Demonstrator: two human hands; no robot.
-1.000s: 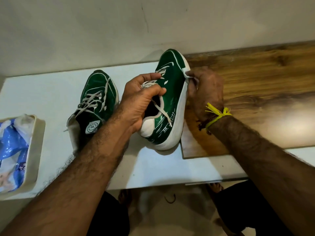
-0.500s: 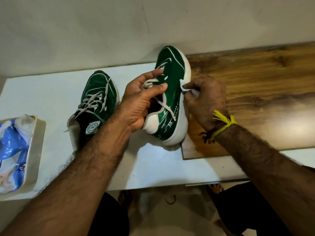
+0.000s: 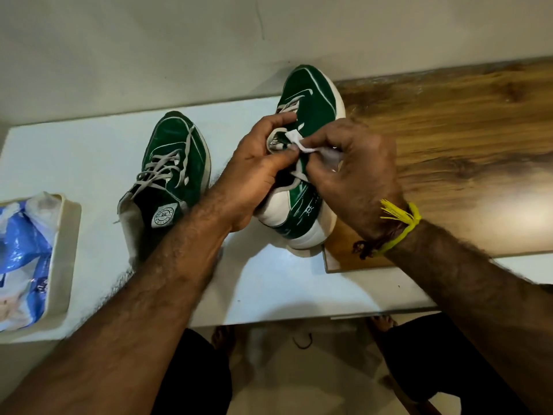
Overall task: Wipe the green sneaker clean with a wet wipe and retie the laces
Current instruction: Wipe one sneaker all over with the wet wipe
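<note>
A green sneaker (image 3: 312, 103) with a white sole and heel stands at the middle of the table, toe pointing away from me. My left hand (image 3: 254, 172) grips it at the collar and tongue, thumb over the opening. My right hand (image 3: 356, 166) pinches a small white wet wipe (image 3: 302, 143) against the sneaker's upper edge near the laces. A second green sneaker (image 3: 176, 166) with loose grey laces rests flat to the left, untouched.
A cream tray (image 3: 64, 253) holding a blue and white wipes pack (image 3: 21, 259) sits at the table's left edge. A wooden board (image 3: 454, 139) covers the white table (image 3: 74, 163) on the right. The wall runs close behind the sneakers.
My right hand has moved with the wipe from the sneaker's outer sole up onto its top near the laces. The sneaker has turned more upright in my left hand.
</note>
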